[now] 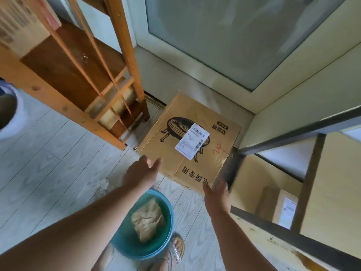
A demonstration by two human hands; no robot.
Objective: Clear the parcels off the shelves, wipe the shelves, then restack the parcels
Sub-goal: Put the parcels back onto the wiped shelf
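A large cardboard parcel (195,141) with a printed fan drawing and a white shipping label lies flat on the floor in the corner. My left hand (141,171) reaches toward its near left edge, fingers straight, just short of the cardboard. My right hand (215,194) is at the parcel's near right corner, fingers extended, holding nothing. A wooden shelf unit (82,75) stands at the left, its brown boards mostly bare. A dark metal-framed shelf (304,184) stands at the right, with a smaller parcel (281,206) on a lower level.
A teal basin (168,212) holding a beige cloth (147,219) sits on the pale wood floor by my sandalled foot (173,253). A white bucket (11,116) is at the far left. A frosted glass door (234,36) closes off the corner.
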